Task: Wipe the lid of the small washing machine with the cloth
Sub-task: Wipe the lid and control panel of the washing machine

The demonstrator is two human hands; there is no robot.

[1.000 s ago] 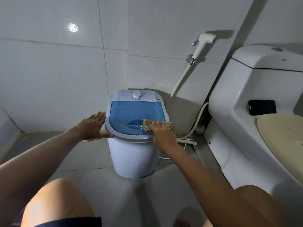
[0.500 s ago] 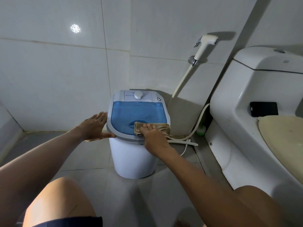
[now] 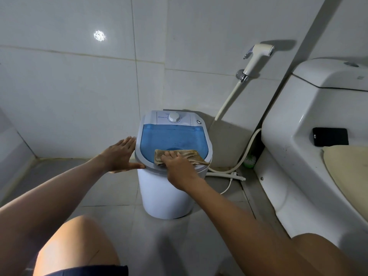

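Washing machine (image 3: 165, 192), small, white round tub, stands on grey tiled floor (image 3: 111, 188) against the tiled wall (image 3: 79, 86), between the corner and a toilet. Toilet (image 3: 310, 136), white, largest fixture, fills right side; cream seat cover (image 3: 346, 168) on it, a black phone (image 3: 330, 136) lying flat on the ledge behind the seat. Machine lid (image 3: 171, 139): translucent blue panel in a grey-white frame, closed. Control strip at its far edge carries a white dial (image 3: 174, 117).

Left hand (image 3: 120, 156): open, fingers straight and together, palm flat against the lid's left rim, thumb along the near edge. Grips nothing.

Right hand (image 3: 179, 170): palm down, fingers extended, pressing the cloth (image 3: 188, 155) onto the near part of the lid. Flat press, not a closed fist.

Cloth: tan, coarse weave, crumpled, spread sideways across the near edge of the blue panel; its right end reaches the lid's right rim.

Bidet sprayer (image 3: 256, 56) hangs on a wall bracket, its hose (image 3: 229, 98) trailing down behind the machine. White cord (image 3: 229, 185) on the floor at the right of the tub.
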